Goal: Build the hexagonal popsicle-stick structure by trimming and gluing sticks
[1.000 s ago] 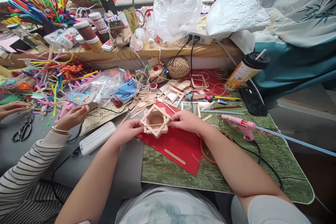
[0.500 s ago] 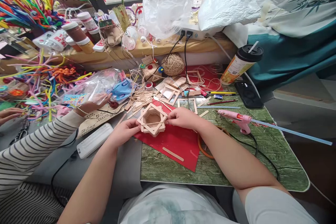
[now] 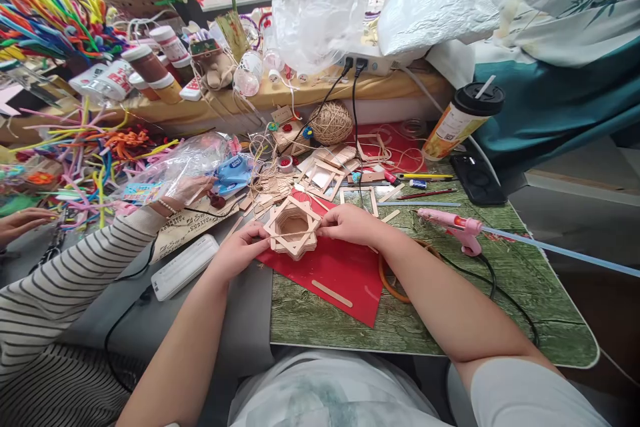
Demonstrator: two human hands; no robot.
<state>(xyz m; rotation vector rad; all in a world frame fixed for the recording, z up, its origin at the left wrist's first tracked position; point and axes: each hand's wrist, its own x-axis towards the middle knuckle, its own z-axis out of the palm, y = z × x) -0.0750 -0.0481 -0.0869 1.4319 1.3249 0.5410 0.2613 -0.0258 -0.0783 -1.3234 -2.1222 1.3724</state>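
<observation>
A star-shaped box of stacked wooden craft sticks, hollow in the middle, rests on a sheet of red card. My left hand is closed at its left corner, thumb and fingers pinched together. On the opposite corner my right hand pinches in the same way. A thin pale strip crosses the top of the box between both hands; whether it is a stick or twine I cannot tell. One loose craft stick lies on the card nearer to me.
A pink glue gun with a long glue stick lies at right, near a phone and a lidded cup. Behind are stick frames and a twine ball. At left, a co-worker's striped sleeve reaches past a white case.
The whole view has shifted slightly. Both my hands keep their places at the sides of the craft-stick box, with no clear movement. The co-worker's hand stays near the plastic bag.
</observation>
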